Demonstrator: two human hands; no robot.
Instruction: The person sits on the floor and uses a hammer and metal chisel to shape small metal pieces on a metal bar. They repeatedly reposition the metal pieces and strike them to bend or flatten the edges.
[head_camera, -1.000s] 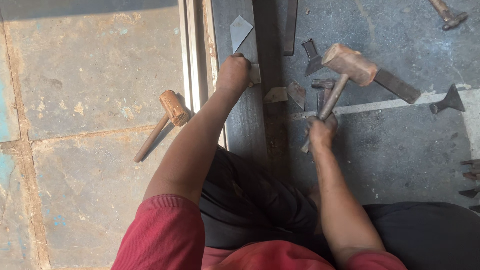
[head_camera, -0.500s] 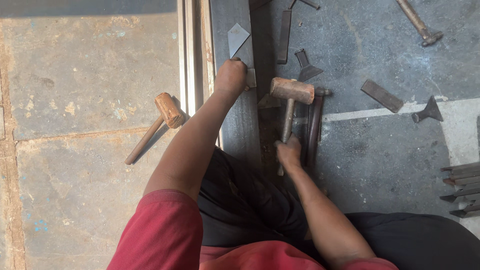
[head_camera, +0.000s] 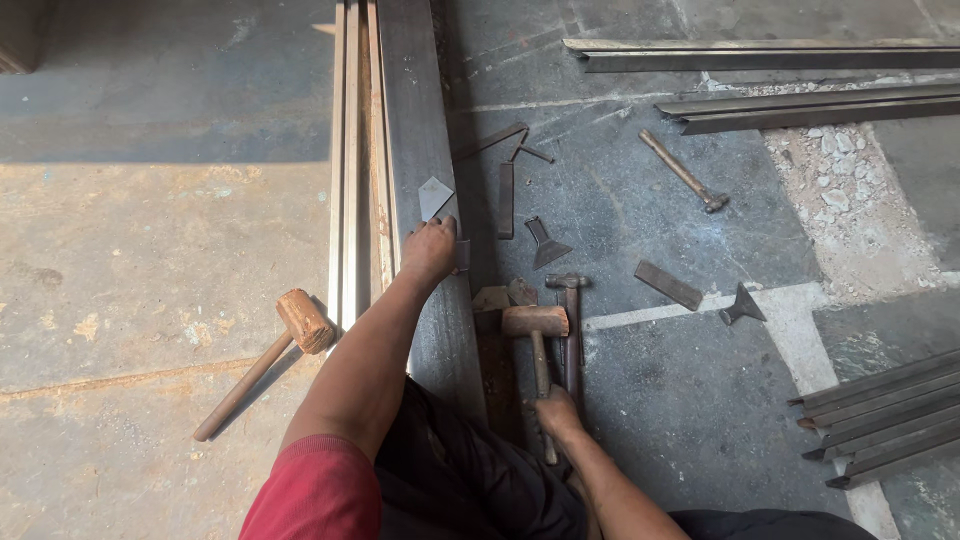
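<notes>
Head view of a person seated on a concrete floor astride a long steel box section (head_camera: 415, 120) that runs away from the body. The left hand (head_camera: 432, 250) lies on top of the box section, fingers curled over a small metal piece (head_camera: 461, 255) at its right edge; how tightly they grip cannot be told. Just beyond this hand, a flat grey offcut (head_camera: 435, 196) rests on the section. The right hand (head_camera: 557, 415) is closed around the wooden handle of a mallet (head_camera: 535, 322), whose head lies on the floor just right of the box section, beside a steel hammer (head_camera: 570, 300) lying parallel to it. A second wooden mallet (head_camera: 290, 335) lies on the floor left of the section, its head touching the thin steel strips (head_camera: 350, 150) that run alongside. Right of the section, scattered on the floor: a flat bar (head_camera: 505, 200), a wedge-shaped scrap (head_camera: 546, 244), a rectangular plate (head_camera: 669, 285) and a third hammer (head_camera: 684, 172) farther off.
</notes>
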